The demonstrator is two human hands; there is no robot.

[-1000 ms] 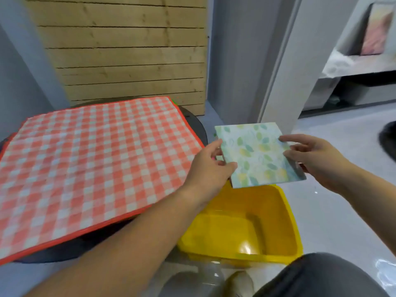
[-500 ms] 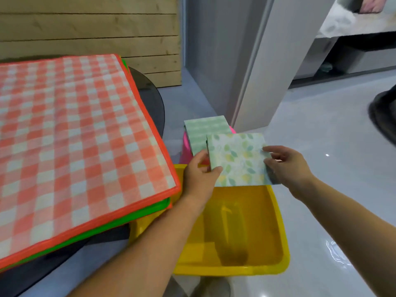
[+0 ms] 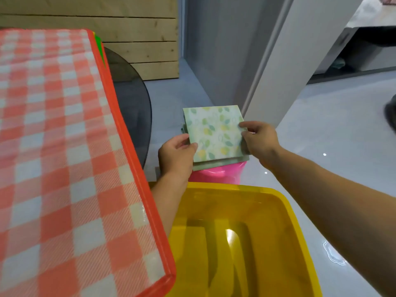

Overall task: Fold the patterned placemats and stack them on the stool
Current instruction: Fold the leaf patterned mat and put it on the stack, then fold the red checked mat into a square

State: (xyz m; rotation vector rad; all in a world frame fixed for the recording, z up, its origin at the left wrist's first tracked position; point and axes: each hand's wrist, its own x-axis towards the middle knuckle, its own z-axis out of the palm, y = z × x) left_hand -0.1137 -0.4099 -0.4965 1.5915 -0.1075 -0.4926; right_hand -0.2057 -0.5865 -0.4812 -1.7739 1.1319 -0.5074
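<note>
A folded placemat with a green and yellow leaf print (image 3: 214, 131) lies on top of another folded green placemat (image 3: 216, 164), whose edge shows beneath it. Both sit over the pink stool (image 3: 216, 173). My left hand (image 3: 176, 154) pinches the leaf placemat's near left corner, thumb on top. At its right edge my right hand (image 3: 258, 140) pinches the same placemat. A large orange and white checked placemat (image 3: 64, 157) lies unfolded on the round dark table (image 3: 130, 99) at the left, with a green one (image 3: 99, 42) just showing under it.
A yellow plastic tub (image 3: 242, 239) stands directly below my arms, in front of the stool. A white pillar (image 3: 300, 56) rises behind the stool, a wooden slat wall (image 3: 132, 28) beyond the table. Grey glossy floor (image 3: 321, 136) spreads to the right.
Both hands carried the leaf placemat forward and down from above the tub onto the folded green placemat on the stool. The view tilted down and right.
</note>
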